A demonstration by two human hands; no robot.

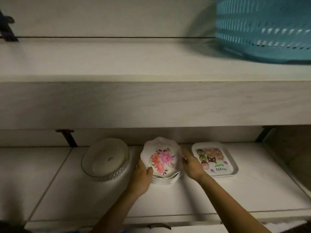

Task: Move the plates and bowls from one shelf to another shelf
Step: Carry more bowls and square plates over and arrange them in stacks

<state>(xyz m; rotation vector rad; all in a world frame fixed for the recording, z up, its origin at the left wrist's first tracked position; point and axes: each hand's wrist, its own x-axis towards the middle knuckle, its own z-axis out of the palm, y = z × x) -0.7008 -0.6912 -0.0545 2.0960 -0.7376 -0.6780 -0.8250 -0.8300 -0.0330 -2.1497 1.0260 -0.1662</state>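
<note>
In the head view, a stack of flower plates stood on the lower shelf, a white tiled surface, near its middle. The plates were white with wavy edges, and the top one showed pink and orange flowers. The left hand held the stack at its left edge, with the thumb laid on the rim of the top plate and the other fingers hidden under it. I could not tell how many plates it gripped. The right hand was at the right edge of the stack, its fingers almost straight and lying against the rim, not closed around it.

Just left of the stack rested a round dish with a silvery band. To the right lay a square owl plate. On the upper shelf a teal basket stood at the right.
</note>
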